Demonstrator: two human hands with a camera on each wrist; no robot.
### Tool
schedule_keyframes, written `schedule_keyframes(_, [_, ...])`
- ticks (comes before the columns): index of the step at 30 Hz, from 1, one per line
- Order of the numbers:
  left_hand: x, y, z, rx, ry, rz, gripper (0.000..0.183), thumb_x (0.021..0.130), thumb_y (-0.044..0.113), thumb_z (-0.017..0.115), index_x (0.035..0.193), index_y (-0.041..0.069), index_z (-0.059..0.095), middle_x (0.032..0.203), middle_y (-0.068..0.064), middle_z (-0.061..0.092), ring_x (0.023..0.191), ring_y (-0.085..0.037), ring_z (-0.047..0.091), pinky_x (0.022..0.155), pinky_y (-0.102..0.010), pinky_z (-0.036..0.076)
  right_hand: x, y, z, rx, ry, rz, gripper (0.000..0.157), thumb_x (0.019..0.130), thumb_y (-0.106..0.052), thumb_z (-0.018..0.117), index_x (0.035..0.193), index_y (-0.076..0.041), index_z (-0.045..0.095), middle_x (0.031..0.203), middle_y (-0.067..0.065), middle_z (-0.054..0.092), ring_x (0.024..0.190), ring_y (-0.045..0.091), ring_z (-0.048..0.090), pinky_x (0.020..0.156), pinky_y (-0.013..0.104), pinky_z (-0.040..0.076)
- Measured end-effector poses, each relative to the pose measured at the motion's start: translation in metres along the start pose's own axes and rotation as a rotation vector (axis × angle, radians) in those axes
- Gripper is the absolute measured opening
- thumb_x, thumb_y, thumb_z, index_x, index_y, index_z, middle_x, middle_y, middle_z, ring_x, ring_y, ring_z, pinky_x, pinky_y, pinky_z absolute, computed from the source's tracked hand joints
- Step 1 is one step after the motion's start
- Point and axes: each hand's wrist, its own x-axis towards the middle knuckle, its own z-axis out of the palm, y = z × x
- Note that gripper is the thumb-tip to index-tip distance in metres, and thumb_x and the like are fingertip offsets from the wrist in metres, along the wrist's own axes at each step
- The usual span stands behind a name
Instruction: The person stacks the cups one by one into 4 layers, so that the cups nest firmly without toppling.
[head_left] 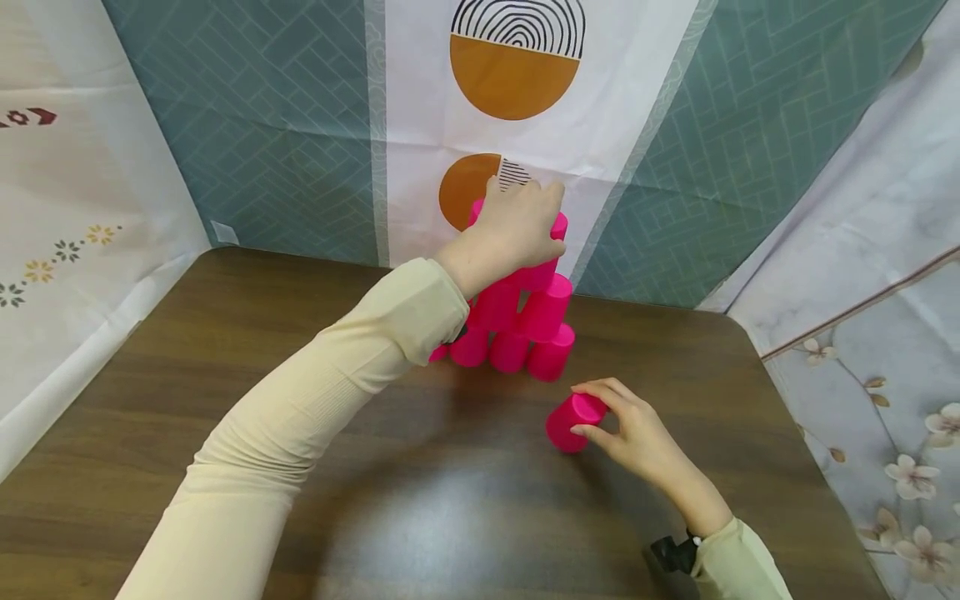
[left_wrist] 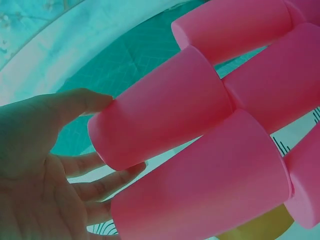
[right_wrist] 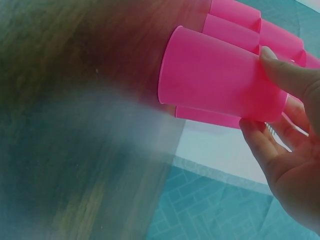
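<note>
Pink cups stand upside down in a stacked pyramid [head_left: 546, 310] toward the back of the table. My left hand [head_left: 517, 225] reaches to its upper part, covering some of the cups in the head view. In the left wrist view, the thumb and fingers of that hand [left_wrist: 55, 150] hold a pink cup [left_wrist: 162, 107] near its narrow closed end, with other stacked cups close around it. In front and to the right of the pyramid, my right hand [head_left: 637, 429] grips a single pink cup [head_left: 572, 423] between thumb and fingers, its closed end up.
The dark wooden table [head_left: 360, 500] runs to a patterned green and white cloth [head_left: 300, 142] behind the pyramid. Light cloths hang at the left [head_left: 67, 192] and right [head_left: 892, 392] sides. A black strap device [head_left: 675, 552] sits on the right wrist.
</note>
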Motion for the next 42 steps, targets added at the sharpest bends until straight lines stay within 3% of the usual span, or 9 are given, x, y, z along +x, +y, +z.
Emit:
schedule_keyframes(6, [-0.007, -0.003, -0.001, 0.056, 0.056, 0.001, 0.052, 0.088, 0.041, 0.055, 0.128, 0.011, 0.040, 0.120, -0.009, 0.051, 0.120, -0.027, 0.046, 0.108, -0.050, 0.021, 0.002, -0.001, 0.001, 0.031, -0.017, 0.007, 0.056, 0.067, -0.016, 0.084, 0.118, -0.010, 0.061, 0.110, -0.001, 0.060, 0.092, 0.012, 0.059, 0.076, 0.031, 0.053])
schedule_keyframes(13, [-0.023, -0.011, 0.006, -0.047, 0.199, 0.031, 0.053, 0.088, 0.039, 0.057, 0.133, 0.013, 0.041, 0.131, -0.009, 0.044, 0.127, -0.027, 0.037, 0.112, -0.053, 0.011, -0.003, 0.002, -0.002, 0.041, -0.059, -0.043, 0.063, 0.066, -0.013, 0.084, 0.123, -0.006, 0.057, 0.113, 0.003, 0.060, 0.096, 0.015, 0.060, 0.079, 0.035, 0.053])
schedule_keyframes(17, [-0.036, -0.014, 0.021, -0.117, 0.428, 0.099, 0.047, 0.087, 0.033, 0.061, 0.127, 0.012, 0.049, 0.136, -0.009, 0.042, 0.132, -0.028, 0.032, 0.112, -0.051, 0.011, -0.004, 0.002, -0.004, 0.088, -0.085, -0.034, 0.069, 0.065, -0.010, 0.084, 0.126, -0.005, 0.053, 0.116, 0.006, 0.061, 0.096, 0.016, 0.062, 0.079, 0.032, 0.054])
schedule_keyframes(21, [-0.058, -0.007, 0.053, -0.201, 0.633, 0.301, 0.033, 0.084, 0.024, 0.065, 0.112, 0.008, 0.059, 0.128, -0.011, 0.051, 0.127, -0.027, 0.040, 0.112, -0.046, 0.020, 0.001, -0.004, -0.008, 0.164, -0.081, 0.034, 0.071, 0.065, -0.011, 0.085, 0.127, -0.006, 0.050, 0.115, 0.007, 0.062, 0.095, 0.015, 0.064, 0.077, 0.030, 0.054])
schedule_keyframes(23, [-0.071, -0.001, 0.072, -0.250, 0.594, 0.404, 0.033, 0.081, 0.022, 0.068, 0.110, 0.007, 0.060, 0.124, -0.010, 0.054, 0.123, -0.025, 0.044, 0.111, -0.043, 0.024, 0.005, -0.007, -0.011, 0.174, -0.066, 0.046, 0.069, 0.064, -0.012, 0.085, 0.124, -0.006, 0.052, 0.112, 0.005, 0.063, 0.093, 0.014, 0.064, 0.077, 0.029, 0.054])
schedule_keyframes(25, [-0.084, 0.005, 0.091, -0.313, 0.469, 0.465, 0.039, 0.079, 0.021, 0.071, 0.113, 0.006, 0.058, 0.122, -0.009, 0.055, 0.120, -0.023, 0.047, 0.110, -0.041, 0.027, 0.009, -0.010, -0.014, 0.175, -0.051, 0.037, 0.066, 0.063, -0.013, 0.086, 0.121, -0.006, 0.054, 0.110, 0.003, 0.063, 0.090, 0.013, 0.064, 0.076, 0.027, 0.054])
schedule_keyframes(29, [-0.104, 0.012, 0.120, -0.401, 0.160, 0.405, 0.060, 0.075, 0.025, 0.077, 0.126, 0.008, 0.050, 0.125, -0.005, 0.052, 0.114, -0.017, 0.049, 0.102, -0.032, 0.040, 0.015, -0.020, -0.024, 0.172, -0.028, 0.022, 0.065, 0.063, -0.015, 0.087, 0.120, -0.007, 0.056, 0.110, 0.000, 0.063, 0.089, 0.010, 0.064, 0.074, 0.022, 0.054])
schedule_keyframes(32, [-0.112, 0.015, 0.132, -0.501, 0.025, 0.342, 0.070, 0.074, 0.031, 0.079, 0.131, 0.009, 0.046, 0.123, -0.003, 0.053, 0.107, -0.014, 0.052, 0.088, -0.024, 0.048, 0.017, -0.029, -0.032, 0.185, -0.007, 0.020, 0.066, 0.064, -0.017, 0.086, 0.122, -0.011, 0.057, 0.113, -0.001, 0.063, 0.091, 0.009, 0.063, 0.075, 0.020, 0.053])
schedule_keyframes(42, [-0.139, 0.023, 0.127, -0.653, 0.181, 0.247, 0.063, 0.078, 0.043, 0.072, 0.129, 0.011, 0.051, 0.113, 0.003, 0.060, 0.092, -0.009, 0.057, 0.086, -0.025, 0.047, 0.020, -0.064, -0.048, 0.460, 0.160, -0.046, 0.077, 0.065, 0.004, 0.081, 0.134, -0.007, 0.048, 0.123, -0.002, 0.059, 0.103, 0.005, 0.061, 0.082, 0.018, 0.050])
